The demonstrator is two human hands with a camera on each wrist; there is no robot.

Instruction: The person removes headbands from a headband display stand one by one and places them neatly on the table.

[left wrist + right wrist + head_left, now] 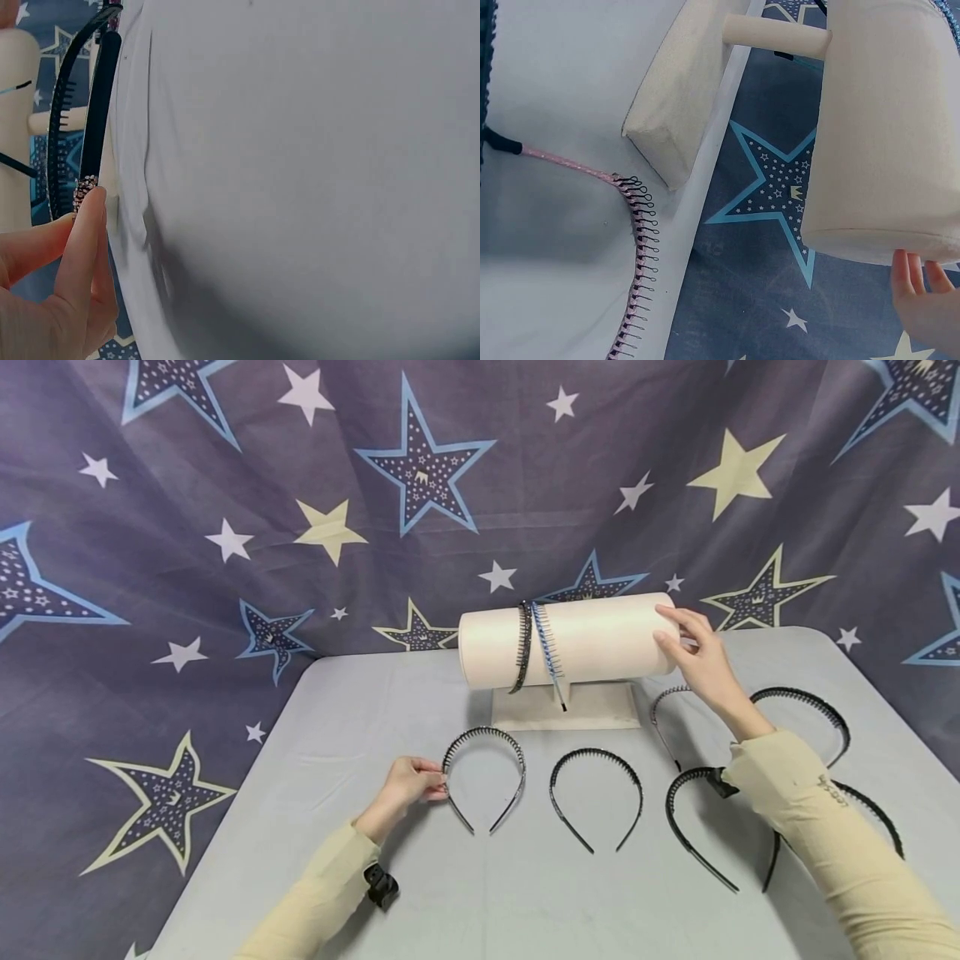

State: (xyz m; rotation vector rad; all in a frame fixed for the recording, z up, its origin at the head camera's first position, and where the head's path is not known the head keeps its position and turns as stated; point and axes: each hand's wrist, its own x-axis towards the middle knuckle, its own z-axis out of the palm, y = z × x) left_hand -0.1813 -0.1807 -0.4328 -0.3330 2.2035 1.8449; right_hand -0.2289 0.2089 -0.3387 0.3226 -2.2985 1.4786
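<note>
Between thumb and fingers, my left hand [408,783] pinches the left side of a toothed headband [483,732] at the table's middle. The left wrist view shows the pinch at a sparkly beaded stretch [85,192] above a smooth dark end. My right hand [703,658] touches the right end of a cream display roll [611,639] with extended fingers. Around the roll sit a black beaded headband [524,647] and, just right of it, a blue one [547,643]. Another dark toothed headband [596,752] lies to the right of the held one.
The roll stands on a cream base [600,714] at the back of the grey-covered table [345,710]. Several more headbands lie around my right forearm, including a pink one [636,232] and a black one [806,694]. A star-patterned curtain [525,510] hangs behind.
</note>
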